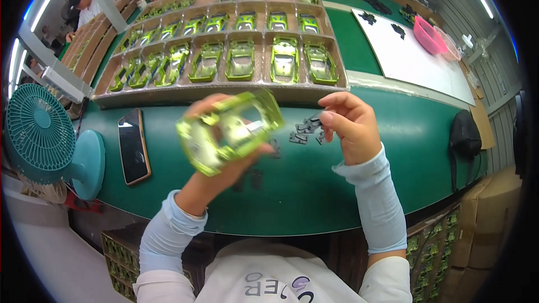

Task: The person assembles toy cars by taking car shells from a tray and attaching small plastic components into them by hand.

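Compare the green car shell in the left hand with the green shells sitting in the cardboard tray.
The green car shell is gripped by the left hand above the green table, tilted and blurred; the tray shells lie flat and sharp, each in its own compartment of the cardboard tray. The held shell looks larger, being nearer the camera. Both are glossy lime green with a pale window area.

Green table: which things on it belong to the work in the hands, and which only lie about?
In use: green toy car shell in left hand; small dark parts by right hand; tray of green shells.
Lying about: phone, teal fan, pink bowl, black bag.
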### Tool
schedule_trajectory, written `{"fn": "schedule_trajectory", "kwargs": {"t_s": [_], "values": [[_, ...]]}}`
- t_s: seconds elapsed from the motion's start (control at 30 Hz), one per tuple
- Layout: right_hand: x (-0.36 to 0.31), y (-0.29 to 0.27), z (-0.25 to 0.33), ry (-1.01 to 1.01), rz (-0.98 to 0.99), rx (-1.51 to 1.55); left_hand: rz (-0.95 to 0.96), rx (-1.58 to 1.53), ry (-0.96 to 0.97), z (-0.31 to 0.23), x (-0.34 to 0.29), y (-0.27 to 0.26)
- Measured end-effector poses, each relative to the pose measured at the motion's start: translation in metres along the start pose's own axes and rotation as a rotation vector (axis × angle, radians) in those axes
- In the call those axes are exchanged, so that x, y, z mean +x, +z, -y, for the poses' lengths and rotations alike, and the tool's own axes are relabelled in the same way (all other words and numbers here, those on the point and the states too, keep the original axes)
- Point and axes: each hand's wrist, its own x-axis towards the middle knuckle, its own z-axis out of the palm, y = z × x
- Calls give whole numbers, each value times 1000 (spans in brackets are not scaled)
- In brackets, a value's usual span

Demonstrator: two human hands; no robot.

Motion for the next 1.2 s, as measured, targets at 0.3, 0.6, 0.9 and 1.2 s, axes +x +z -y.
{"fn": "schedule_trajectory", "kwargs": {"t_s": [0.3, 0.6, 0.9, 1.2], "values": [[5, 3, -16, 115, 189, -412, -313, -585, -594, 11, 3, -2], [26, -47, -21, -36, -89, -868, -284, -586, -602, 9, 1, -5], [27, -46, -34, 53, 28, -1004, -272, -575, -650, 12, 0, -6], [27, -20, -53, -292, 273, -1088, -152, -674, -632, 9, -7, -2]]}}
